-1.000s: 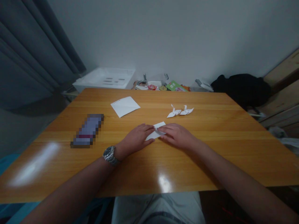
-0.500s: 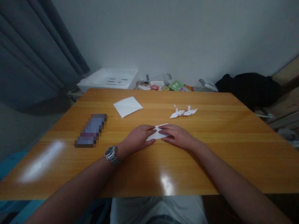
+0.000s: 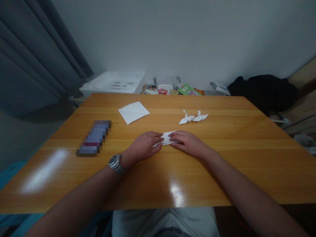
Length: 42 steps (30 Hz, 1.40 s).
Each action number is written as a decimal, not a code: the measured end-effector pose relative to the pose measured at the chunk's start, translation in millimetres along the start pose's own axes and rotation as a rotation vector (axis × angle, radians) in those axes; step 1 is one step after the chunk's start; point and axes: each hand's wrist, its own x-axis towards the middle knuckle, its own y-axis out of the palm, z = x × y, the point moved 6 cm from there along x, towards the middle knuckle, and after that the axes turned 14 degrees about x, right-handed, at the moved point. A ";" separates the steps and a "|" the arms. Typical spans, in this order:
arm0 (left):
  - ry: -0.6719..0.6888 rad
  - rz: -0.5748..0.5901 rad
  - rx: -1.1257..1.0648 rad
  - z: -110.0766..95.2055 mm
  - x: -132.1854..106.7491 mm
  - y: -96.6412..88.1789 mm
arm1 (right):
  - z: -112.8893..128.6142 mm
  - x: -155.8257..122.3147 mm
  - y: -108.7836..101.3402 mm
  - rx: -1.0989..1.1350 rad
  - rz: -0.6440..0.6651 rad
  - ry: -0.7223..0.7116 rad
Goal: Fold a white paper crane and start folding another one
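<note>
A folded piece of white paper (image 3: 166, 138) lies on the wooden table in front of me, forming a narrow strip. My left hand (image 3: 146, 145), with a metal watch (image 3: 117, 163) at its wrist, grips the strip's left end between thumb and fingers. At the right end, my right hand (image 3: 188, 143) pinches the paper the same way, its fingers bent over the top. Both ends of the strip are partly hidden under the fingers. Beyond my right hand stand two white paper cranes (image 3: 194, 118), side by side.
A loose white sheet (image 3: 134, 112) with a perforated edge lies on the table (image 3: 234, 138) at the back left. Left of my hands is a pixelated, phone-like object (image 3: 95, 136). Behind the table are a white plastic tray (image 3: 98, 82), a green booklet (image 3: 189, 89) and a black cloth-like heap (image 3: 263, 93).
The paper strip looks narrower from front to back, and its near edge sits slightly higher. My left hand has shifted a little to the left; my right hand has hardly moved.
</note>
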 end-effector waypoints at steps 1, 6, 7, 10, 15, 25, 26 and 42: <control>0.003 0.002 -0.003 -0.4 -0.3 -0.4 | 1.2 0.2 -0.5 -0.004 0.001 -0.004; 0.019 0.025 0.019 -2.5 -0.9 -1.0 | 2.5 0.8 -2.2 0.012 -0.030 -0.011; 0.016 0.027 0.029 -2.7 -0.4 -1.5 | 1.8 0.7 -2.4 0.020 -0.041 -0.008; -0.001 0.021 0.040 -2.7 2.2 -5.0 | 0.5 0.2 -4.0 0.054 -0.080 0.002; -0.093 -0.081 0.019 0.9 3.3 -18.2 | 7.3 -0.7 -15.6 0.077 -0.194 0.003; -0.174 -0.188 -0.097 2.7 0.6 -23.8 | -5.5 -4.5 -22.7 0.155 -0.347 0.169; -0.167 -0.201 -0.087 3.3 1.1 -24.1 | -9.3 -4.8 -22.1 0.156 -0.355 0.190; 0.120 0.137 -0.011 -17.2 -6.4 11.1 | -35.2 -6.9 -17.4 0.048 -0.343 0.275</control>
